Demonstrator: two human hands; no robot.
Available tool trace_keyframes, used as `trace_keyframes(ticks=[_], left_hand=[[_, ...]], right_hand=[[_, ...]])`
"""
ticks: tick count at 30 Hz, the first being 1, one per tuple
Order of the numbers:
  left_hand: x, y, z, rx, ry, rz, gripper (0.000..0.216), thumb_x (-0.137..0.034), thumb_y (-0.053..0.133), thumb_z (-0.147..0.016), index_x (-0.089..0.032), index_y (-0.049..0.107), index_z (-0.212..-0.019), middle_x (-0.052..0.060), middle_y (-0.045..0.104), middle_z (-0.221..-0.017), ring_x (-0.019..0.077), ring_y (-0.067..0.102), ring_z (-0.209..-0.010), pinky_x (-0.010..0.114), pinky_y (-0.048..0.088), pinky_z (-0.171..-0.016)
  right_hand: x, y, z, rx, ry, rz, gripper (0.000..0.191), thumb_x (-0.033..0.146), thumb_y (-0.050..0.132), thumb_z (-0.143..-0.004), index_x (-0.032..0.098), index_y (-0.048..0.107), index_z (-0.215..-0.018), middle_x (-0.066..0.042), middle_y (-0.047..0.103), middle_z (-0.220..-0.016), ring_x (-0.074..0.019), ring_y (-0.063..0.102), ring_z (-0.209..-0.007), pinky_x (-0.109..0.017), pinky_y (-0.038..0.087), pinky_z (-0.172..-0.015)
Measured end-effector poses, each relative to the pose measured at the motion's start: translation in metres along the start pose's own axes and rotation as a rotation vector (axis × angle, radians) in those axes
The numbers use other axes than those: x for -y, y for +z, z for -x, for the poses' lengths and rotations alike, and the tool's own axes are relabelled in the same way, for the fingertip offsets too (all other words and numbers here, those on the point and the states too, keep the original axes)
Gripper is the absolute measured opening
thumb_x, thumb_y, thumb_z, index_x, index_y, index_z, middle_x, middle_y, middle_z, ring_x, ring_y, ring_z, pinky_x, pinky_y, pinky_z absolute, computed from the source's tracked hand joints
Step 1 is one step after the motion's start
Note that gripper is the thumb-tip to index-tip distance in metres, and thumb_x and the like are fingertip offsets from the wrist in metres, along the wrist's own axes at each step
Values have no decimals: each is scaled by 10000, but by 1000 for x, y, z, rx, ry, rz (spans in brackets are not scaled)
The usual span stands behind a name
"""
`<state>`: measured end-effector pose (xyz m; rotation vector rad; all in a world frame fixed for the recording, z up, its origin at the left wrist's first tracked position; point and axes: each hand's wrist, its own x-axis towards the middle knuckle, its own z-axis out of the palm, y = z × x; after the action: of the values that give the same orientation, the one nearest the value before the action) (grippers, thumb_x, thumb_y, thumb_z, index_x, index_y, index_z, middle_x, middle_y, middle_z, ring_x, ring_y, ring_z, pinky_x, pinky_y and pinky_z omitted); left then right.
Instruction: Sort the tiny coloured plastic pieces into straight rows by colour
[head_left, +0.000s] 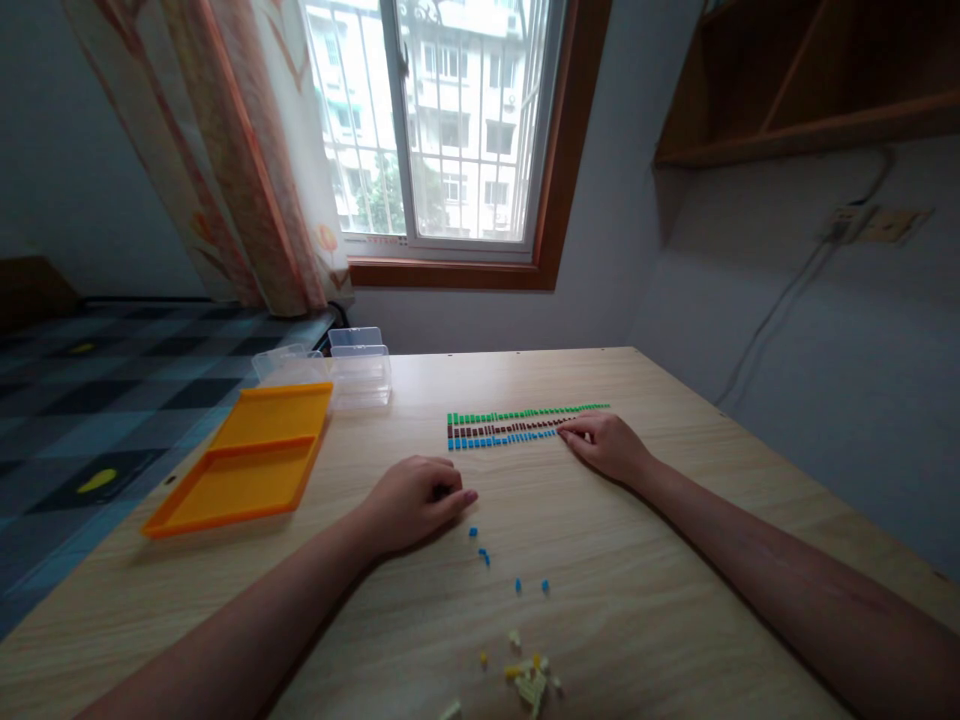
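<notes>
Three rows of tiny blocks run side by side across the table: a green row (517, 413), a dark brown row (495, 430) and a blue row (495, 440). At the right end of the blue row, my right hand (611, 447) has its fingertips pinched together, apparently on a small blue block (556, 432). My left hand (416, 500) rests on the table nearer to me, fingers curled in and thumb pointing right; the inside of its grip is hidden. Several loose blue blocks (518, 585) lie just in front of it.
A pile of cream and yellow blocks (531, 685) lies at the near edge of view. An orange two-part tray (259, 485) sits at the left, with clear plastic boxes (361, 375) behind it. The wooden table (675, 590) meets a wall at the right.
</notes>
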<state>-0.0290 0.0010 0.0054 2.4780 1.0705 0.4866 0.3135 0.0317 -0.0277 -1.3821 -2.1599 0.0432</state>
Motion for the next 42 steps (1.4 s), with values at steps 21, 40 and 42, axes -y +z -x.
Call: trace_keyframes(ticks=[21, 40, 42], left_hand=[[-1, -1, 1, -3, 6, 28, 362, -374, 569, -887, -160, 569, -596, -8, 524, -596, 108, 446, -561, 235, 305, -567], [3, -1, 1, -5, -43, 263, 119, -240, 631, -707, -150, 703, -733, -3, 604, -663, 122, 502, -625, 216, 366, -573], [3, -1, 1, -5, -44, 261, 125, -242, 625, -711, -150, 705, -737, -2, 608, -666, 123, 506, -631, 216, 366, -575]], right_hand=[[0, -3, 2, -18, -43, -40, 274, 288, 550, -940, 191, 790, -1028, -59, 727, -877, -141, 621, -755, -246, 465, -729], [145, 13, 24, 233, -249, -220, 194, 308, 620, -932, 233, 796, -958, -23, 704, -831, -103, 619, -735, -209, 408, -683], [148, 16, 20, 219, -203, -209, 141, 302, 680, -886, 229, 800, -899, -15, 709, -817, -104, 623, -731, -213, 410, -686]])
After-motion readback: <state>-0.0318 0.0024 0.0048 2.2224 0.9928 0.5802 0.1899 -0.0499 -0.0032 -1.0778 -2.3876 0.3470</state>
